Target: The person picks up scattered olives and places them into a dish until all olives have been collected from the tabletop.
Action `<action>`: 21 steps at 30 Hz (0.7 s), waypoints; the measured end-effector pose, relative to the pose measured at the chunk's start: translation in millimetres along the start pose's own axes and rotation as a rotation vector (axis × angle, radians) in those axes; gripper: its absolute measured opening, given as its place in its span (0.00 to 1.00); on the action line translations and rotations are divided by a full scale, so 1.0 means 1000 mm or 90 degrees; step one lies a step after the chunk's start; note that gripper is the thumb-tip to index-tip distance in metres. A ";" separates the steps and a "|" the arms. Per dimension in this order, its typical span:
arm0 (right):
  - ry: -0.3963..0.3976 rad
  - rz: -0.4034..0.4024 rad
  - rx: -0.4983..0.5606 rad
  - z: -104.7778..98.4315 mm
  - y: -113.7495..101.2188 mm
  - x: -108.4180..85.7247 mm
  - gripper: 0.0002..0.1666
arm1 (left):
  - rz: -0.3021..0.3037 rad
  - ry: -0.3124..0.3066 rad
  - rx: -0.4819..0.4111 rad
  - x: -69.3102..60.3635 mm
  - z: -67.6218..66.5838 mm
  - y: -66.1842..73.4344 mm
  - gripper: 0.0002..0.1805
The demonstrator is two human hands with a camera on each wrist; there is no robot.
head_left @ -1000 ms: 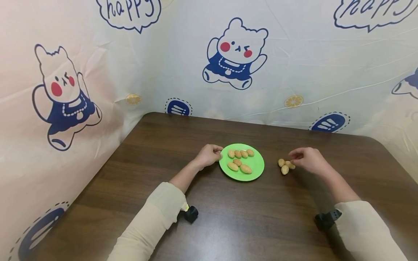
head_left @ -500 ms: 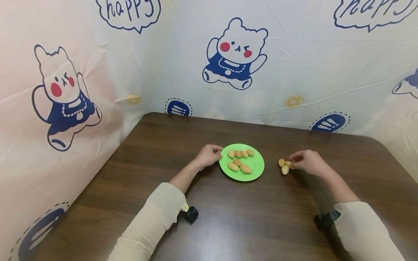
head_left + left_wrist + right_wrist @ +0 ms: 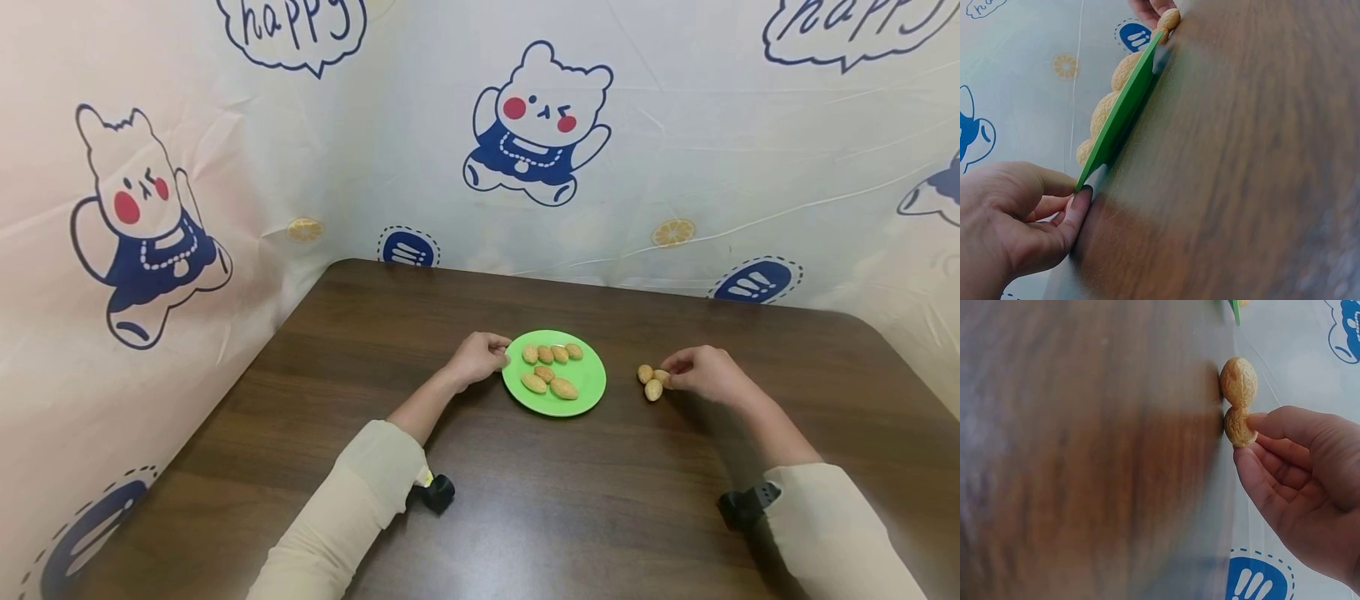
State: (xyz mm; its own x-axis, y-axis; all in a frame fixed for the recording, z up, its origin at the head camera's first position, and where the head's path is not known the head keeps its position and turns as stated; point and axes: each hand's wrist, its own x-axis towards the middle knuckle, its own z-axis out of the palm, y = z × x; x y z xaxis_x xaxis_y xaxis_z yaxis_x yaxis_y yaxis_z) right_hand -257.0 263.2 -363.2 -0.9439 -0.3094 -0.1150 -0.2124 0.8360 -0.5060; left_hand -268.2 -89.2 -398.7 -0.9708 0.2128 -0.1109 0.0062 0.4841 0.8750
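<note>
A green plate (image 3: 553,405) bears several tan, nut-like pieces (image 3: 564,388). The left hand (image 3: 477,360) pinches the plate's left rim; in the left wrist view its thumb and a finger meet at the edge of the plate (image 3: 1110,140). To the right of the plate, a small cluster of similar pieces (image 3: 653,390) lies on the table. At that cluster's right side, the right hand (image 3: 708,373) holds one piece (image 3: 1239,427) between thumb and finger, low by the tabletop, as the right wrist view shows. Another piece (image 3: 1239,381) appears right beside it.
The brown wooden table (image 3: 570,492) reaches back to a pale printed cloth (image 3: 420,125) with cartoon figures, which also hangs along the left side. Black wrist devices sit at the left cuff (image 3: 438,494) and the right cuff (image 3: 748,506).
The right hand has come down slightly and its fingers have closed on the rightmost piece of the cluster. The left hand and the plate have kept their places.
</note>
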 end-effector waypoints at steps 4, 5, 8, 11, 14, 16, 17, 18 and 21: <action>0.005 -0.004 -0.003 0.000 -0.001 -0.001 0.13 | 0.001 0.001 -0.003 -0.001 -0.001 0.001 0.21; 0.007 -0.008 -0.004 0.000 -0.001 -0.001 0.13 | 0.002 0.001 -0.003 -0.001 -0.001 0.001 0.21; 0.014 -0.017 -0.009 0.001 0.000 -0.001 0.12 | 0.000 0.002 -0.004 -0.001 -0.001 0.001 0.21; 0.015 -0.023 -0.013 0.002 0.001 0.000 0.11 | 0.001 0.004 -0.001 -0.001 -0.001 0.000 0.21; 0.017 -0.025 -0.015 0.002 0.002 0.001 0.10 | 0.002 0.006 0.004 0.000 -0.001 0.000 0.20; 0.018 -0.026 -0.015 0.002 0.001 0.001 0.10 | 0.001 0.006 0.002 0.000 -0.001 0.000 0.21; 0.019 -0.026 -0.016 0.002 0.001 0.001 0.10 | 0.001 0.006 0.001 0.000 -0.001 0.000 0.21; 0.020 -0.026 -0.016 0.002 0.001 0.001 0.10 | 0.001 0.005 -0.001 0.000 0.000 0.000 0.21; 0.025 -0.024 -0.014 0.002 0.002 0.000 0.11 | 0.000 0.004 -0.004 0.000 0.000 0.000 0.21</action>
State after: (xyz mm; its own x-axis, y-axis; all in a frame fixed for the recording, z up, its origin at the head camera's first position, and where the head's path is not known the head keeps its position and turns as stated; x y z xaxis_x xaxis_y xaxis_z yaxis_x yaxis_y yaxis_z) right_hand -257.2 263.4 -366.0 -0.9443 -0.3232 -0.0617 -0.2535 0.8341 -0.4900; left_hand -268.5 -89.4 -399.1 -0.9722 0.2077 -0.1082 0.0046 0.4791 0.8778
